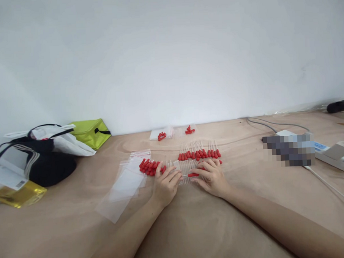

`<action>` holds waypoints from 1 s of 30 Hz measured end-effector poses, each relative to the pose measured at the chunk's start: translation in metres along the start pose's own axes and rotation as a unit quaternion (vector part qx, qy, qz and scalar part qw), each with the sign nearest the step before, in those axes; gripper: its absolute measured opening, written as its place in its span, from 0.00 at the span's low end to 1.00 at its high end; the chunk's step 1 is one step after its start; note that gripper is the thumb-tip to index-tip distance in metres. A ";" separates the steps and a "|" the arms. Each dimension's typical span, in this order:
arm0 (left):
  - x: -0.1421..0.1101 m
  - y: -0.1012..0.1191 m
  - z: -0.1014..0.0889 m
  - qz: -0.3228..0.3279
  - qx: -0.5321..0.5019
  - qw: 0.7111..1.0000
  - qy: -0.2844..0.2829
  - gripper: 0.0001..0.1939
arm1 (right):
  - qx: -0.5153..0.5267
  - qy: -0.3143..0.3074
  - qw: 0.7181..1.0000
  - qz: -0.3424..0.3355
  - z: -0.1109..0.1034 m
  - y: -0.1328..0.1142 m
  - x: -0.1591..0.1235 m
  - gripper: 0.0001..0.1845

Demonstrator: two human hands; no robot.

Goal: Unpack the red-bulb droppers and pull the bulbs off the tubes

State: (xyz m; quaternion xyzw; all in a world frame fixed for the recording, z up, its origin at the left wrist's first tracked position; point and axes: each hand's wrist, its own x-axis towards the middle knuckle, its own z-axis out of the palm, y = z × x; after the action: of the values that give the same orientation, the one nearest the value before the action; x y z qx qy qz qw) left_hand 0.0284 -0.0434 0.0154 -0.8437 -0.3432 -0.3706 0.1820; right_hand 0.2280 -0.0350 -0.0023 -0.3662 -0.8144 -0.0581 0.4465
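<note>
Between my hands lies a glass dropper [193, 175] with a red rubber bulb, held level above the table. My left hand [165, 185] pinches the glass end, and my right hand [213, 177] has its fingers closed at the red bulb end. Beneath and behind it, loose clear glass tubes [185, 165] lie side by side. A pile of red rubber bulbs [147, 167] is beside my left fingers, partly covered by them. Beyond my right hand, several droppers with red bulbs [198, 154] lie in a row, glass tips pointing away.
Clear zip bags [120, 190] overlap on the left of the table. Two small bags with red bulbs [161, 136] lie near the wall. A black cap [49, 166], a green pouch [91, 134] and a yellow packet [23, 194] stand far left. Cables [331, 184] run on the right.
</note>
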 end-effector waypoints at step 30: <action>-0.004 -0.007 -0.010 0.065 0.004 0.998 -0.010 0.10 | -0.013 -0.069 0.996 -0.051 -0.015 0.004 -0.007 0.10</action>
State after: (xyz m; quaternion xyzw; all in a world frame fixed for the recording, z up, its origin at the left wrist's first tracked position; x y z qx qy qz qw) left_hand 0.0162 -0.0457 0.0191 -0.8670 -0.2915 -0.3478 0.2057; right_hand 0.2434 -0.0422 0.0003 -0.3326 -0.8601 -0.0659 0.3813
